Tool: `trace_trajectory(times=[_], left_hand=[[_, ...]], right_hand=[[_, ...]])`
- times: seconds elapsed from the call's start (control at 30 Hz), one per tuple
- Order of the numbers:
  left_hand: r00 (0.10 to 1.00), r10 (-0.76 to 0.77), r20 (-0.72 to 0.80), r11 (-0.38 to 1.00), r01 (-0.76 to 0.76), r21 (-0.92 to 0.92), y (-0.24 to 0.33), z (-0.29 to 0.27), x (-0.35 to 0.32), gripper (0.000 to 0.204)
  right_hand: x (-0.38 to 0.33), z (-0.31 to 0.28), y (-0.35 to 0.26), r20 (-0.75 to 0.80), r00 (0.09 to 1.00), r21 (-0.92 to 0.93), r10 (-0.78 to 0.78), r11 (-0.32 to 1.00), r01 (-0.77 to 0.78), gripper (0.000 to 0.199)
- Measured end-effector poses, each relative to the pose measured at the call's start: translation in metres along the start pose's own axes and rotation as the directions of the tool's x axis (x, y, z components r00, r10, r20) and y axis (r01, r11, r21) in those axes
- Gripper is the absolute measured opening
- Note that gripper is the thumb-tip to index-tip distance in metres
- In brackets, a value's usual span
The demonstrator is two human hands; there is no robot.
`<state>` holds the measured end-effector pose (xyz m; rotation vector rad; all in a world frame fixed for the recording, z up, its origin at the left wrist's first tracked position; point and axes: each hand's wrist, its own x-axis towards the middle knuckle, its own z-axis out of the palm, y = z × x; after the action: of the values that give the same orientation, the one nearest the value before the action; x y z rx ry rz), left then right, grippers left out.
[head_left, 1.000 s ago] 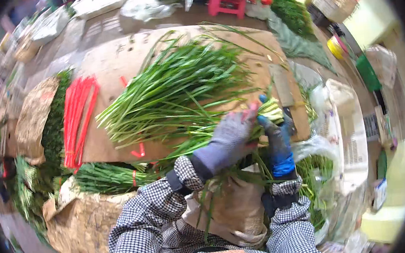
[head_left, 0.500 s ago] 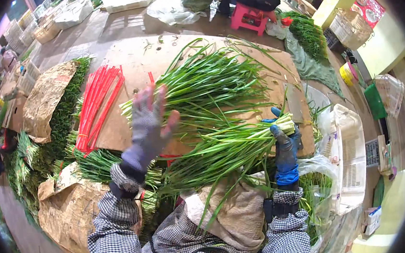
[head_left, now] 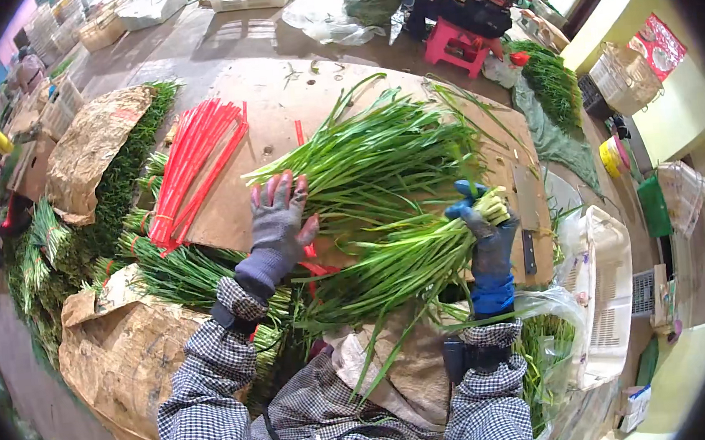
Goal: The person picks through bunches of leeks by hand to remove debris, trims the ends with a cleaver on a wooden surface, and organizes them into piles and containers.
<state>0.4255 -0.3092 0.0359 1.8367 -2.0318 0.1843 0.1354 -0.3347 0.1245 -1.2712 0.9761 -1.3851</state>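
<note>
My right hand [head_left: 491,246], in a blue glove, is closed around a bunch of Chinese chives [head_left: 422,251]. The pale cut ends stick up past the fingers, and the long green leaves hang left over the board's near edge. My left hand [head_left: 279,226], in a grey glove with bare fingertips, is open. Its spread fingers are at the left, pale ends of a larger chive pile [head_left: 395,136] on the board [head_left: 224,89]. Under and beside that hand lie red strips [head_left: 310,249]. A sheaf of more red strips [head_left: 196,162] lies to its left.
A knife [head_left: 529,246] with a dark handle lies at the board's right edge. Further right stands a white plastic crate [head_left: 609,281]. Stacked chives under brown paper [head_left: 121,357] fill the left. Beyond the board, a person sits on a pink stool [head_left: 461,47].
My left hand has come down to the pile's left ends, its fingers no longer blurred. My right hand still grips its bunch. The whole view has shifted slightly, showing more of the knife.
</note>
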Motion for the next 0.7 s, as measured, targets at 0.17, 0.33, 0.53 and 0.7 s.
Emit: trace_trajectory(times=[0.17,0.33,0.53,0.7], left_hand=[[0.997,0.05,-0.052,0.998,-0.053,-0.045,0.003,-0.01,0.006,0.056],[0.99,0.111,-0.083,0.99,-0.117,-0.075,-0.002,-0.019,0.006,0.051],[0.981,0.175,-0.084,0.98,-0.181,-0.078,-0.002,-0.017,0.006,0.051],[0.971,0.23,-0.063,0.966,-0.236,-0.111,-0.011,-0.02,0.003,0.048]], right_hand=[[0.014,0.034,0.001,0.115,0.99,-0.051,0.085,0.996,-0.08,0.028],[0.033,0.059,0.02,0.291,0.95,-0.043,0.11,0.994,-0.101,0.025],[0.056,0.092,0.051,0.425,0.868,-0.217,0.255,0.96,-0.176,0.031],[0.072,0.106,0.071,0.497,0.807,-0.229,0.319,0.945,-0.232,0.032]])
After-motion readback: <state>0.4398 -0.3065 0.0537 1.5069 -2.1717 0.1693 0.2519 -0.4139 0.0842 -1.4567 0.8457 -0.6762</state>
